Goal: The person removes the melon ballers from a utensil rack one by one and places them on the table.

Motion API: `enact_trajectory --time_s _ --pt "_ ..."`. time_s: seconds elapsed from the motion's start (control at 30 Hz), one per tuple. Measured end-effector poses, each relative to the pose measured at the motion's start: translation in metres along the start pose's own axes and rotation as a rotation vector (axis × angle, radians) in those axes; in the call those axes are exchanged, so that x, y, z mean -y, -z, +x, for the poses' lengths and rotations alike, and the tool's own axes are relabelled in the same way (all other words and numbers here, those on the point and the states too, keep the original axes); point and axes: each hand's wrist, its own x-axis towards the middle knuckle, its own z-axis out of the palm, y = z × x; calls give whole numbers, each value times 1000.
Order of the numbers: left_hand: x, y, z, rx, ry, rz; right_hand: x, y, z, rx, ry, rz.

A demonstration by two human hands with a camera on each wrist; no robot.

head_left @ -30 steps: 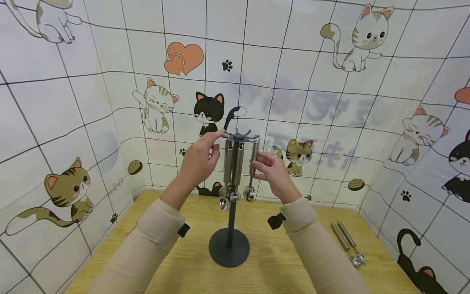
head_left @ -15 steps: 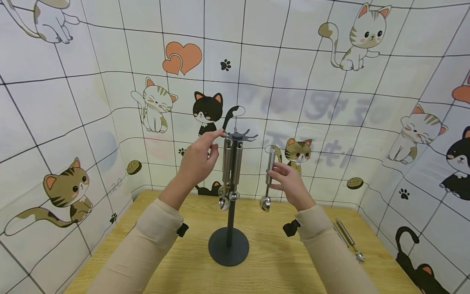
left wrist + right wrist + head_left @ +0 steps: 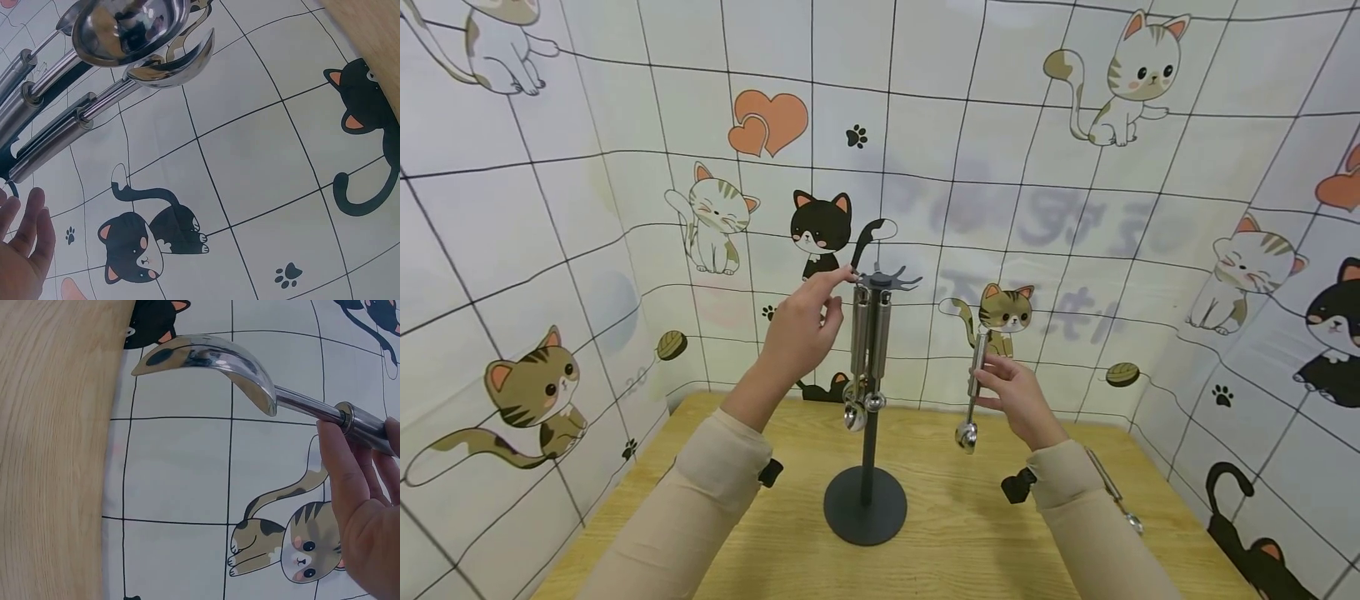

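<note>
My right hand point(image 3: 1018, 396) pinches the handle of a metal scoop point(image 3: 976, 383), held upright with its bowl down, apart from the stand. The right wrist view shows that scoop's curved shiny bowl point(image 3: 206, 356) beyond my fingertips. A dark hanging stand point(image 3: 868, 467) with a round base and hooked arms on top carries several similar scoops point(image 3: 880, 333). My left hand point(image 3: 805, 325) has its index finger stretched to one of the stand's left arms, its thumb apart. In the left wrist view, hanging scoops point(image 3: 56, 137) crowd the upper left, close to loosely extended fingers point(image 3: 31, 231).
On the wooden table point(image 3: 760, 517), another metal scoop point(image 3: 1112, 492) lies at the right, partly hidden by my right sleeve. A white gridded sheet point(image 3: 895, 100) printed with cats surrounds the table at the back and sides.
My right hand has taken its scoop off the stand's right arm and carried it to the right and lower. My left hand stays at the stand's top.
</note>
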Motion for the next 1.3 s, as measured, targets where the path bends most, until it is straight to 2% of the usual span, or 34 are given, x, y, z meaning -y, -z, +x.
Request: enact_trajectory --time_s 0.6,0.83,1.3 --pt "1 -2 -1 4 19 -2 -22 29 -7 -61 -31 -47" --pt "1 -2 -1 -6 6 -3 -29 40 -10 -73 -42 -69" --pt "2 -2 -2 -11 3 -13 -51 67 -15 -86 -130 -130"
